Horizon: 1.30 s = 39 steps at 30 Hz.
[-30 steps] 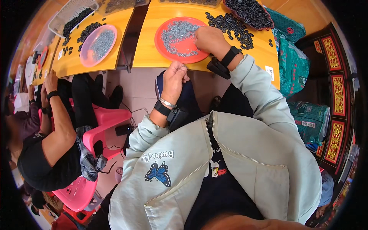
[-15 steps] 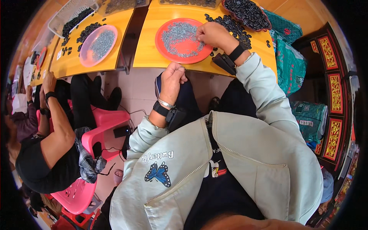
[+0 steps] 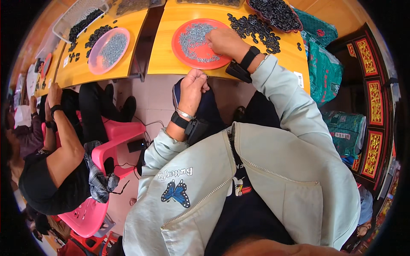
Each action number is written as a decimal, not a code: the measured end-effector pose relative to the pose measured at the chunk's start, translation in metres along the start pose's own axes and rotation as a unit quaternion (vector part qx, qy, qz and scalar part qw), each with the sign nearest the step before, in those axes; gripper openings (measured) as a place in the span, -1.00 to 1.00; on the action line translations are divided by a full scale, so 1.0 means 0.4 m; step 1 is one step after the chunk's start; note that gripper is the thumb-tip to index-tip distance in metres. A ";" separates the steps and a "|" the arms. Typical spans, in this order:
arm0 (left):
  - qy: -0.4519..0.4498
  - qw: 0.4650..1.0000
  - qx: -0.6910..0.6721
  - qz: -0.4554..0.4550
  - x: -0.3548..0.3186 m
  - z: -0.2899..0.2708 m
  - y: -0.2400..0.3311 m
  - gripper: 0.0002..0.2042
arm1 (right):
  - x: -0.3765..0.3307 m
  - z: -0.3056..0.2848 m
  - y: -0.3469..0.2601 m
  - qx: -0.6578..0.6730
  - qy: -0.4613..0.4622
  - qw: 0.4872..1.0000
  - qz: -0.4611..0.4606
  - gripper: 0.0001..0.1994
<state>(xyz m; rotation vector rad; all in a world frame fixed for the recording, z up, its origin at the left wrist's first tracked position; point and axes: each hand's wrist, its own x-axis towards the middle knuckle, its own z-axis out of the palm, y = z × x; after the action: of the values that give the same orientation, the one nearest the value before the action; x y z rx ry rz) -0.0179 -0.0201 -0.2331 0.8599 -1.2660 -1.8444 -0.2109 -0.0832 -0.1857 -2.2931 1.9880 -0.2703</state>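
My right hand (image 3: 225, 42) is over a red plate (image 3: 177, 48) near the table's front edge. Its fingers are pinched down among small silver metal pieces (image 3: 195, 36) that look like screws or pins; whatever is between the fingertips is hidden. Just below the plate, off the table's edge and above my knee, my left hand (image 3: 194, 87) is closed, thumb against curled fingers. Anything in it is too small to make out. Small black oval parts (image 3: 256, 32) lie scattered on the table right of the plate.
A dark red bowl heaped with black parts (image 3: 276, 15) stands at the far right. Green bags (image 3: 325, 77) lean beside the yellow table (image 3: 159, 55). To my left, a co-worker (image 3: 55, 170) sits on a pink chair (image 3: 115, 136) near a pink bowl (image 3: 96, 67) of silver pieces.
My right hand has moved left, farther in over the red plate, still pinched. My left hand has barely shifted.
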 end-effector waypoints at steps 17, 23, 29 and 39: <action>0.007 0.996 -0.089 0.009 -0.013 0.050 0.063 -0.91 | -0.126 -0.081 0.032 0.544 0.057 0.836 0.042 -0.83; -0.003 0.997 -0.060 0.058 -0.040 0.117 0.090 -0.92 | -0.287 -0.107 0.009 0.708 0.064 0.698 0.088 -0.83; -0.009 0.992 0.020 0.122 -0.059 0.182 0.101 -0.93 | -0.359 -0.105 -0.020 0.784 0.083 0.609 0.082 -0.85; -0.022 0.987 0.067 0.146 -0.087 0.216 0.105 -0.94 | -0.393 -0.077 -0.062 0.702 0.093 0.704 0.058 -0.85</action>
<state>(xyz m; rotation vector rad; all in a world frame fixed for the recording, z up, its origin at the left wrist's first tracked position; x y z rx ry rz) -0.0643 0.0390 -0.1637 0.6654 -1.4719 -1.5685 -0.2140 0.0770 -0.1620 -1.0859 1.0719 -1.4166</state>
